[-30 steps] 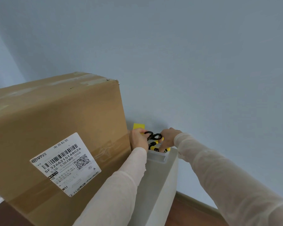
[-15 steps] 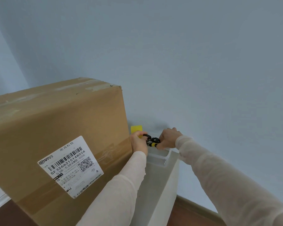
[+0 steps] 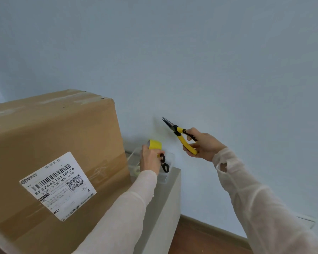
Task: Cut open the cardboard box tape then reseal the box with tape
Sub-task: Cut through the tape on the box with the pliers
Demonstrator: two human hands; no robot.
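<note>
By the blue wall (image 3: 209,61), right hand (image 3: 203,144) grips yellow scissors (image 3: 180,136), now lifted from the clear bin (image 3: 162,177); left hand (image 3: 150,159) holds a second pair (image 3: 164,165). Cutting can begin.

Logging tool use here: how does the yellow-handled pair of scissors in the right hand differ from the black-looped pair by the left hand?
The yellow-handled scissors are raised in the right hand, dark blades exposed and pointing up-left; the black-looped scissors sit low at the clear plastic tray. Only the low pair's black loops and a yellow sliver show; the left hand covers the rest. Both are yellow and black.
</note>
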